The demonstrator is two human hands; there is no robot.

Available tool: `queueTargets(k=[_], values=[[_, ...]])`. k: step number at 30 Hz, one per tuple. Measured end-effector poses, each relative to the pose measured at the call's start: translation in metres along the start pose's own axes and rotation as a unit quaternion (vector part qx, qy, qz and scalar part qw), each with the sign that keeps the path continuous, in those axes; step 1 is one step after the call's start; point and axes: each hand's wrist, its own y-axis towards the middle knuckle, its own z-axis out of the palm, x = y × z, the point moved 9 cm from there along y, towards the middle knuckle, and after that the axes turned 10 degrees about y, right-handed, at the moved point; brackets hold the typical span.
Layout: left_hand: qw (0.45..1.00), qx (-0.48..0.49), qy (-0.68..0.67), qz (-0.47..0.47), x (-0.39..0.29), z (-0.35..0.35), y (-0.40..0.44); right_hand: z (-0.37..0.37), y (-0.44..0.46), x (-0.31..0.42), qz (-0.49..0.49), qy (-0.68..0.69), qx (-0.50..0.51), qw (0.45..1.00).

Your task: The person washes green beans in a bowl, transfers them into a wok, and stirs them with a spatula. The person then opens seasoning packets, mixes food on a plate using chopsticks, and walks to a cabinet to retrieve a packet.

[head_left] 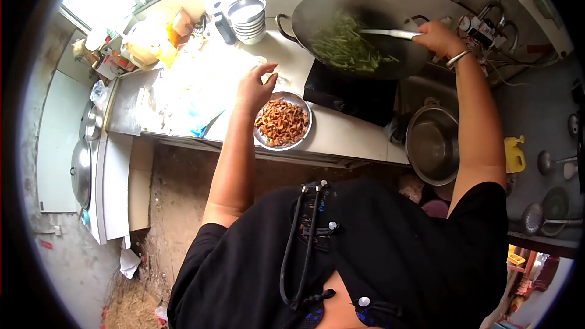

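Note:
My right hand (440, 41) is closed around the handle of a wok spatula (390, 33), whose far end is lost among the greens and steam. Long cut green vegetables (350, 49) lie in the large dark wok (304, 15), which sits over a black stove (350, 94). My left hand (259, 85) hovers over the counter to the left of the stove, thumb and fingers a little apart, with nothing visible in it. Just below that hand, a metal plate (308, 137) holds browned pieces of food (281, 123), perhaps meat.
Stacked metal bowls (248, 21) stand at the back beside the wok. A metal basin (432, 146) rests at the sink, right of the stove. Bright glare covers the left counter (183, 97) with its bags. Ladles (548, 161) hang on the right; a yellow bottle (515, 155) is near them.

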Motion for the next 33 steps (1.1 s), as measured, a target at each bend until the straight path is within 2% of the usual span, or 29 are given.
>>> queueTargets(k=[1, 3, 8, 12, 15, 18, 19, 21, 24, 26, 27, 29, 31, 33], values=[[1.000, 0.001, -0.002, -0.005, -0.001, -0.001, -0.001, -0.007, -0.009, 0.016, 0.000, 0.002, 0.001, 1.000], [1.000, 0.006, -0.001, -0.006, 0.001, 0.001, 0.000, -0.028, -0.032, 0.060, -0.090, -0.009, -0.031, 0.995], [1.000, 0.014, 0.005, 0.005, 0.007, 0.007, 0.003, -0.062, -0.089, 0.122, -0.117, -0.075, -0.048, 0.989], [0.999, 0.026, 0.011, -0.019, 0.029, 0.004, -0.008, -0.047, -0.126, 0.158, -0.167, -0.144, -0.070, 0.973], [0.997, 0.043, 0.032, -0.054, 0.057, 0.000, -0.022, -0.020, -0.107, 0.128, -0.143, -0.216, -0.093, 0.961], [0.993, 0.041, 0.072, -0.090, 0.075, -0.009, -0.043, -0.010, -0.096, 0.104, -0.116, -0.221, -0.121, 0.961], [0.993, 0.038, 0.072, -0.090, 0.082, -0.010, -0.050, -0.012, -0.097, 0.103, -0.118, -0.222, -0.123, 0.960], [0.989, 0.060, 0.094, -0.101, 0.108, -0.006, -0.070, -0.023, -0.106, 0.099, -0.101, -0.220, -0.188, 0.952], [0.989, 0.051, 0.094, -0.107, 0.140, -0.008, -0.101, -0.021, -0.106, 0.090, -0.062, -0.263, -0.209, 0.940], [0.988, 0.038, 0.098, -0.114, 0.159, -0.012, -0.119, -0.004, -0.111, 0.086, -0.050, -0.278, -0.220, 0.934], [0.983, 0.043, 0.101, -0.148, 0.172, -0.013, -0.131, 0.008, -0.111, 0.081, -0.038, -0.289, -0.229, 0.929], [0.975, 0.049, 0.104, -0.189, 0.191, -0.020, -0.147, 0.036, -0.109, 0.065, -0.029, -0.285, -0.196, 0.938], [0.956, 0.053, 0.061, -0.282, 0.218, -0.028, -0.170, 0.066, -0.122, 0.061, 0.003, -0.238, -0.134, 0.962], [0.951, 0.036, 0.104, -0.288, 0.228, -0.044, -0.177, 0.087, -0.130, 0.052, -0.006, -0.199, -0.134, 0.971]])
